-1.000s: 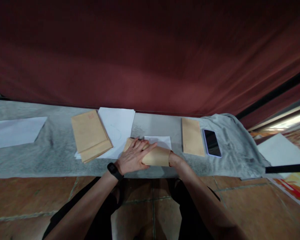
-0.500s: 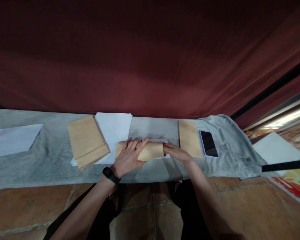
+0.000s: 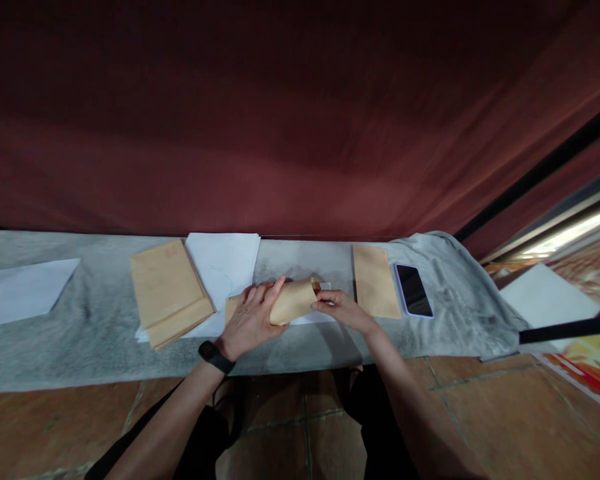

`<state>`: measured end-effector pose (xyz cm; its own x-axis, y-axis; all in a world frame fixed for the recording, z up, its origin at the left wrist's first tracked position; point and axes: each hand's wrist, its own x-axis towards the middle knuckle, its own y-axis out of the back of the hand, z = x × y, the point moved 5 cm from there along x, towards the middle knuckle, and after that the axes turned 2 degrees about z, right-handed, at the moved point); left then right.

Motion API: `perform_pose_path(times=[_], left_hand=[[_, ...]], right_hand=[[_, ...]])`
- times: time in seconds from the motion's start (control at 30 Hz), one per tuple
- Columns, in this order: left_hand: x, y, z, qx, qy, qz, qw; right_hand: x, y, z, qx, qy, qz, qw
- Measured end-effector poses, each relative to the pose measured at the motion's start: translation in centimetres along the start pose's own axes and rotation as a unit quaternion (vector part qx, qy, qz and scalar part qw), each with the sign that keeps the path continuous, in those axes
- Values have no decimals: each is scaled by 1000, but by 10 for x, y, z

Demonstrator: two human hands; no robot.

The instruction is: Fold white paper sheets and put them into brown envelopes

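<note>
A brown paper envelope [image 3: 293,301] lies sideways on the grey cloth, its body bulging and its mouth facing right. My left hand [image 3: 253,317] is laid across its left part and grips it, thumb along the top. At the mouth, my right hand [image 3: 333,303] pinches the envelope's edge between thumb and fingers; whether paper is also in that pinch I cannot tell. White paper [image 3: 313,319] shows beneath the envelope. To the left are a stack of brown envelopes [image 3: 167,283] and a pile of white sheets [image 3: 225,260], partly under the stack.
Right of my hands lie another brown envelope [image 3: 377,283] and a phone [image 3: 414,290] on the grey cloth [image 3: 110,347]. A folded white sheet [image 3: 25,290] is at far left. A dark red curtain [image 3: 290,133] hangs behind; a black bar [image 3: 570,330] crosses at right.
My right hand's fingers have come out of the envelope's mouth and now pinch its edge. The envelope has tilted, its mouth end raised slightly. My left hand stays on it.
</note>
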<state>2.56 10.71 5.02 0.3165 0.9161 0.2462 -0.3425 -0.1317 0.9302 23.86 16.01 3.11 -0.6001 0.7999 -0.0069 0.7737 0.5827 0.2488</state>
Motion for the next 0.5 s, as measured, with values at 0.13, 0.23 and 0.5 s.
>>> perform_pose_path(times=[0.13,0.23,0.5], left_hand=[[3,9,-5,19,-4,16,1000],[4,19,-13,29,-3,33,999],[2,24,-30,58,0,21,998]], right_hand=[[4,14,3,18,4,97,995],[2,34,19,-30,-60,224,972],[-11,16,23,-410,-222,235,853]])
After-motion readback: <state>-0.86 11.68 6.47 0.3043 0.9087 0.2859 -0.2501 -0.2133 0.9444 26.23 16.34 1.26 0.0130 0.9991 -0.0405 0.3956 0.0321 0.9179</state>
